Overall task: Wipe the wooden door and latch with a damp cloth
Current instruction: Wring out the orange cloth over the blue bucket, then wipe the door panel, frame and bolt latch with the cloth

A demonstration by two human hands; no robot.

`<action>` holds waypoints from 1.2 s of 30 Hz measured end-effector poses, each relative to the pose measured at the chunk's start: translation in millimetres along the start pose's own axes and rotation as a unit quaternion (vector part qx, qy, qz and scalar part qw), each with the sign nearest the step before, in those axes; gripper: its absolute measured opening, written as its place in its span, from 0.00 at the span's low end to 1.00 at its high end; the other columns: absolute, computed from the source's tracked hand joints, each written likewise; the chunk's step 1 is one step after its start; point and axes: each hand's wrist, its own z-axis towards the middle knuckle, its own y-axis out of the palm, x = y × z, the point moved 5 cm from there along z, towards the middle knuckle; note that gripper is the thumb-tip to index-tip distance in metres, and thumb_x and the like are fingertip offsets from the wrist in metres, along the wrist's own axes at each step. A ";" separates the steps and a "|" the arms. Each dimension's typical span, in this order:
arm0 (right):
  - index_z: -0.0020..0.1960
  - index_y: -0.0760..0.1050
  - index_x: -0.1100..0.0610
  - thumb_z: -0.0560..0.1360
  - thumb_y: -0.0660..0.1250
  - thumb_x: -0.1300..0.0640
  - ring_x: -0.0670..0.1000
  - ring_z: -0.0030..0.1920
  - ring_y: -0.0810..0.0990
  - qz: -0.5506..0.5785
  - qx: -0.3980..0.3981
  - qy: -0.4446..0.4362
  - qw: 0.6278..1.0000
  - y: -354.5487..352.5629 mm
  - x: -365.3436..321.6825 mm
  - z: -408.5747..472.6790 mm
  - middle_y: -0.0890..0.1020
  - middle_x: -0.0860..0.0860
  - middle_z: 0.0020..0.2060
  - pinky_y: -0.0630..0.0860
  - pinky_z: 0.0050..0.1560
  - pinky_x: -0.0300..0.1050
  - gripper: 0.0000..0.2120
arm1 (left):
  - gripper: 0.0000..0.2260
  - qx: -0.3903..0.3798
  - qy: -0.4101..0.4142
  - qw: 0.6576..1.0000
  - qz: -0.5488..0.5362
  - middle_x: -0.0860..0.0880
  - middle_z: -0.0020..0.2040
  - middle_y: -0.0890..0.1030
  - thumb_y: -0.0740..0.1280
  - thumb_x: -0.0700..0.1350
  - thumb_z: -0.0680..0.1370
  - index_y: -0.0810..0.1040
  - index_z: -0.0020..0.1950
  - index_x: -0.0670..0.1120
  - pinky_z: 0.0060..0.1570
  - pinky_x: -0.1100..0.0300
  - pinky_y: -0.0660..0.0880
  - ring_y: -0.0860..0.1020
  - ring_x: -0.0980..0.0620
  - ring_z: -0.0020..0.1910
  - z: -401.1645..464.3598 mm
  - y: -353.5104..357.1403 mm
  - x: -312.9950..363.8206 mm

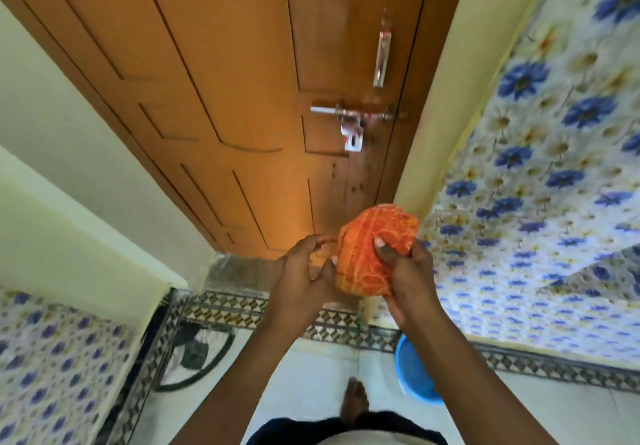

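Observation:
A brown panelled wooden door (214, 74) fills the upper middle of the head view. Its metal sliding latch (349, 117) sits at the door's right side, with a vertical steel handle (381, 55) above it. A bunched orange patterned cloth (367, 250) is held in front of the door's lower edge, apart from the wood. My right hand (408, 278) grips the cloth from the right, thumb pressed on its front. My left hand (304, 278) is beside the cloth's left edge, fingers spread and curled, with its thumb touching the fabric.
Blue-flowered tiled walls (540, 202) stand to the right and lower left. A blue plastic basin (415, 372) sits on the white floor at the right wall's foot. A drain cover (197, 351) lies at floor left. My bare foot (355, 399) is below my hands.

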 end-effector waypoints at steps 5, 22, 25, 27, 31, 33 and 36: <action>0.57 0.82 0.53 0.78 0.70 0.65 0.57 0.54 0.85 0.018 0.045 -0.089 0.995 49.0 -51.3 42.6 0.87 0.52 0.50 0.79 0.61 0.64 0.11 | 0.18 0.017 0.130 0.986 0.106 0.52 0.67 0.78 0.69 0.42 0.82 0.76 0.72 0.45 0.64 0.68 0.69 0.75 0.56 0.65 95.5 -30.8 32.2; 0.60 0.81 0.56 0.78 0.64 0.62 0.56 0.51 0.85 -0.016 0.431 -0.340 0.836 170.4 -182.8 127.8 0.87 0.55 0.49 0.82 0.57 0.54 0.13 | 0.32 0.093 0.502 0.745 0.430 0.45 0.86 0.47 0.60 0.55 0.84 0.54 0.86 0.50 0.81 0.42 0.54 0.47 0.44 0.85 387.7 -90.6 106.0; 0.66 0.80 0.55 0.80 0.64 0.63 0.53 0.56 0.84 -0.046 0.436 -0.374 0.818 195.2 -196.2 147.6 0.85 0.53 0.56 0.82 0.59 0.52 0.17 | 0.32 0.129 0.539 0.711 0.432 0.46 0.86 0.48 0.59 0.56 0.85 0.52 0.86 0.49 0.81 0.45 0.51 0.48 0.44 0.85 414.8 -91.4 94.4; 0.73 0.75 0.54 0.80 0.62 0.67 0.52 0.63 0.80 -0.095 0.400 -0.390 0.824 211.8 -197.2 165.2 0.81 0.53 0.64 0.79 0.66 0.51 0.23 | 0.32 0.172 0.564 0.681 0.435 0.46 0.86 0.50 0.59 0.56 0.85 0.52 0.86 0.49 0.81 0.47 0.48 0.51 0.45 0.85 424.7 -86.7 84.1; 0.78 0.68 0.57 0.77 0.61 0.74 0.56 0.79 0.63 -0.255 0.373 -0.465 0.762 230.8 -180.3 178.9 0.68 0.54 0.78 0.54 0.79 0.35 0.31 | 0.32 0.230 0.590 0.660 0.404 0.47 0.85 0.57 0.61 0.56 0.84 0.56 0.85 0.49 0.80 0.47 0.52 0.57 0.46 0.83 428.9 -77.2 77.7; 0.78 0.67 0.57 0.77 0.62 0.74 0.57 0.81 0.60 -0.311 0.383 -0.491 0.718 225.0 -165.7 183.4 0.65 0.54 0.79 0.52 0.79 0.38 0.31 | 0.31 0.247 0.599 0.642 0.410 0.46 0.84 0.59 0.61 0.57 0.84 0.58 0.85 0.49 0.79 0.47 0.53 0.58 0.45 0.83 431.8 -74.5 76.3; 0.77 0.70 0.57 0.78 0.61 0.71 0.55 0.79 0.64 -0.247 0.392 -0.493 0.736 211.7 -167.4 187.6 0.70 0.49 0.77 0.59 0.79 0.52 0.28 | 0.30 0.269 0.603 0.630 0.408 0.47 0.83 0.61 0.61 0.58 0.84 0.61 0.84 0.50 0.78 0.47 0.51 0.60 0.46 0.82 435.6 -72.5 75.2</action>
